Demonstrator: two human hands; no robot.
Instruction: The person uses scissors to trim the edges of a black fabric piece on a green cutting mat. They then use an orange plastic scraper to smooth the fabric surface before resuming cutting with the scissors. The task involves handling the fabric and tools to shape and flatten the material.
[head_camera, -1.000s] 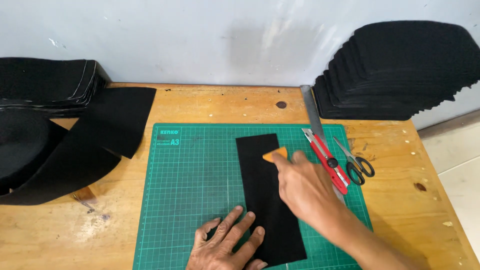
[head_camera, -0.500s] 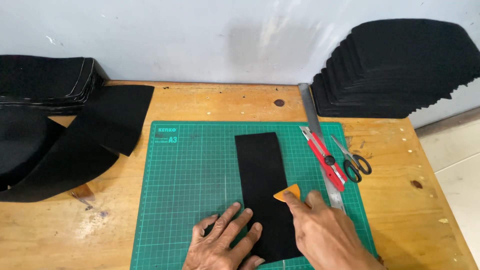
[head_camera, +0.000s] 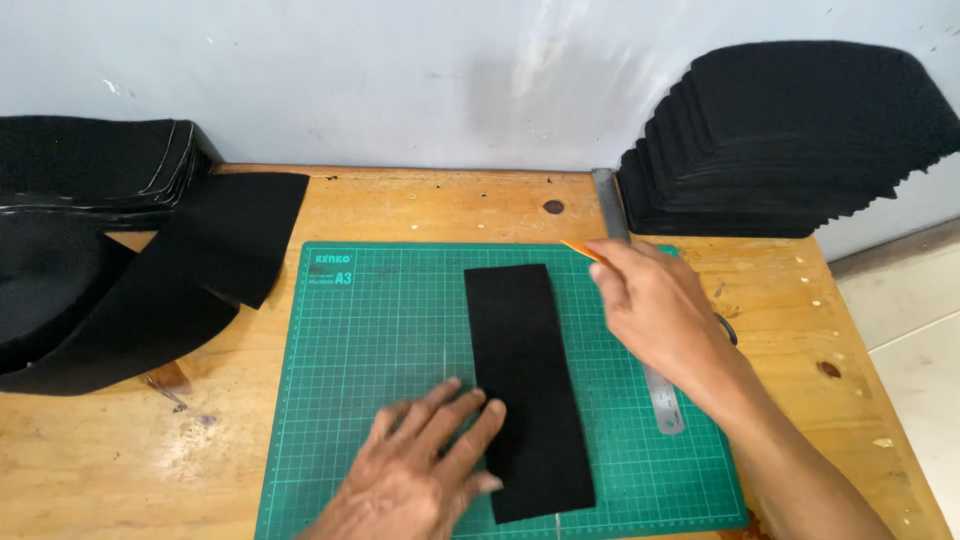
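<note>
A black rectangular fabric strip (head_camera: 525, 380) lies lengthwise on a green cutting mat (head_camera: 380, 330). My left hand (head_camera: 420, 465) rests flat on the mat with its fingers spread. Its fingertips touch the strip's lower left edge. My right hand (head_camera: 650, 310) hovers over the mat's upper right part, just right of the strip. It pinches a thin orange marking piece (head_camera: 580, 250), whose tip points toward the mat's far edge. A steel ruler (head_camera: 662, 400) lies along the mat's right side, partly under my right hand and wrist.
A tall stack of cut black pieces (head_camera: 790, 140) stands at the back right by the wall. Loose black fabric (head_camera: 150, 290) and a folded black pile (head_camera: 90, 165) fill the left side. A dark scissor handle (head_camera: 730, 328) peeks out beside my right wrist. The table's right edge drops to the floor.
My right hand ran the orange piece down the strip's right edge, then lifted away to the mat's upper right. My left hand stayed pressing near the strip's lower left.
</note>
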